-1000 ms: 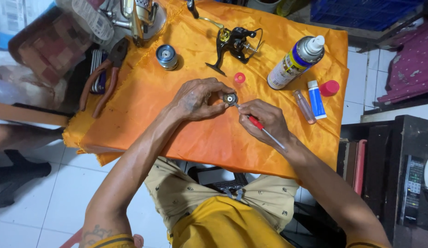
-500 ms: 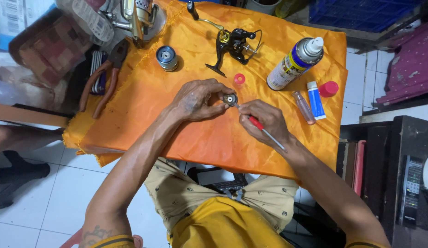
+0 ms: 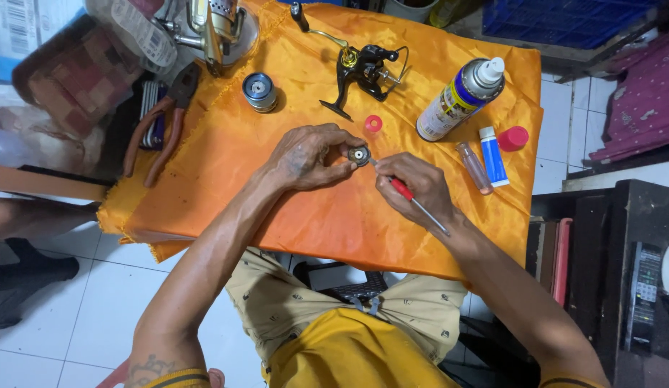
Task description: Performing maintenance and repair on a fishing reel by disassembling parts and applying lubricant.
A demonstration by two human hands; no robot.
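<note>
Your left hand (image 3: 306, 156) pinches a small round reel part (image 3: 359, 155); your right hand (image 3: 418, 188) grips a red-handled screwdriver (image 3: 406, 194) at it.

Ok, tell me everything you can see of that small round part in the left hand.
The small round part looks like dark metal, a short disc with a pale centre hole facing the camera. The left hand pinches it by the rim between its fingertips, held just above the orange cloth. The tip of the red-handled tool, gripped in the right hand, meets its right side. Finer detail is too small to tell.
</note>
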